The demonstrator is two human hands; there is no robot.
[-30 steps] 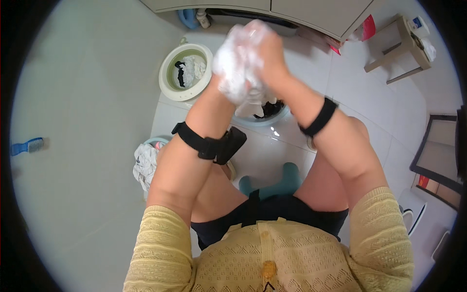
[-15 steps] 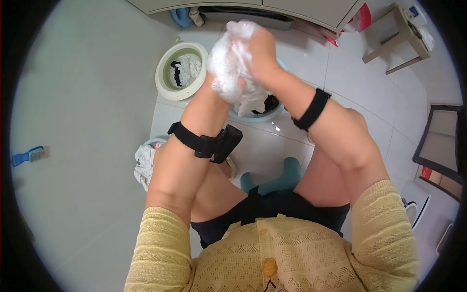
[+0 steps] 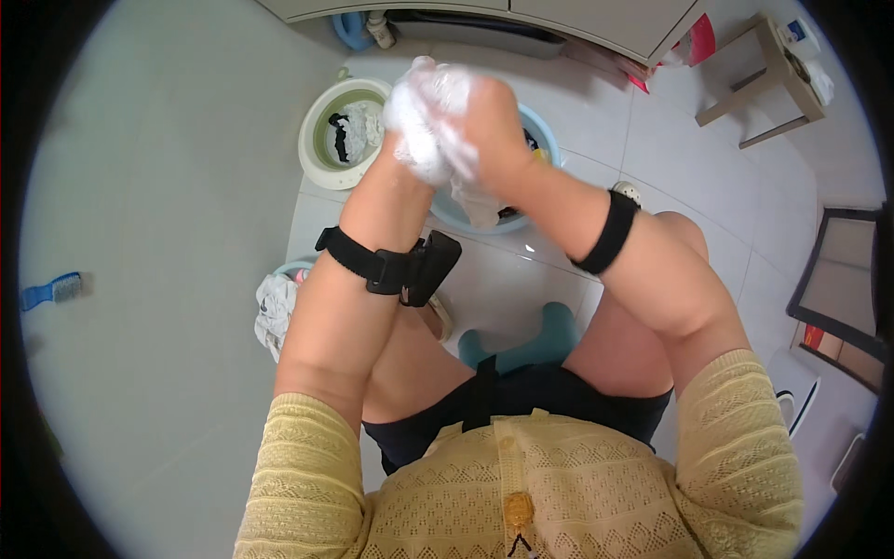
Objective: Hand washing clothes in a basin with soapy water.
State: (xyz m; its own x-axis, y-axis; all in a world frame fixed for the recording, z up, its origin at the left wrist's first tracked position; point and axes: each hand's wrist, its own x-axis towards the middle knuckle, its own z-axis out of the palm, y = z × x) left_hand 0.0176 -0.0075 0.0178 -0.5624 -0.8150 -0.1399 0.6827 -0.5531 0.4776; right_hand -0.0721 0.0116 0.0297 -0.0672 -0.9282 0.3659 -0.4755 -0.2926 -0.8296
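Thick white suds coat my left hand (image 3: 408,126) and reach up to its wrist. My right hand (image 3: 494,121) is pressed against it from the right, its knuckles bent. Between them they grip a wet white cloth (image 3: 476,204), whose lower end hangs down from under the hands. Foam and motion blur hide most of the fingers. Below the hands is a light blue basin (image 3: 549,135) on the floor, with dark fabric and a bit of yellow showing inside.
Left of the basin stands a pale green-and-cream tub (image 3: 312,154) holding white and black laundry. More white laundry (image 3: 274,312) lies by my left leg. A teal stool (image 3: 535,340) is under me. A cabinet (image 3: 596,19) spans the far side; a small wooden stool (image 3: 773,88) stands far right.
Both hands have shifted a little left and nearer with the sudsy cloth between them. More of the blue basin shows on their right.
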